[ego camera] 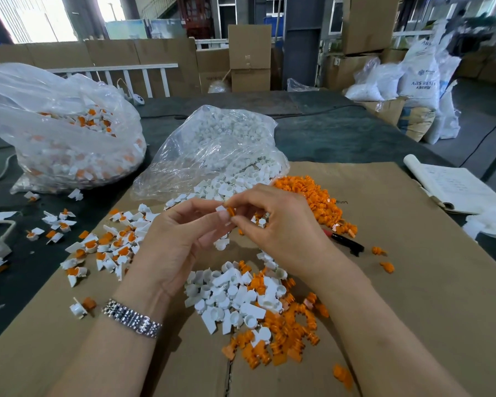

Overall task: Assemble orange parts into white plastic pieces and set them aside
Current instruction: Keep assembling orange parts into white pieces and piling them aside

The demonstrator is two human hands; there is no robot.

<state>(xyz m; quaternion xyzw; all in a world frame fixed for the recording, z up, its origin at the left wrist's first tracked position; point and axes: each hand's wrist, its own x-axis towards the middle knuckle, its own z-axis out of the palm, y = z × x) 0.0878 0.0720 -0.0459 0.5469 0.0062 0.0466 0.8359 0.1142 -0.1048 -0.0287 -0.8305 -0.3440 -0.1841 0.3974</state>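
pinching a white piece [221, 209] in the left hand [181, 239], the right hand [275, 227] presses an orange part [230, 211] against it above the cardboard [398, 282], finished pieces [109, 245] lying left.

**A big factory work room**

This is a factory or warehouse. Tall stacks of cardboard boxes [249, 57] stand at the back. Big white sacks [420, 78] marked ABS resin lean together on the right. On the dark table [341, 133] sit clear plastic bags [212, 150] stuffed with little white parts. Heaps of small orange parts [312, 196] lie on flat cardboard [413, 282].
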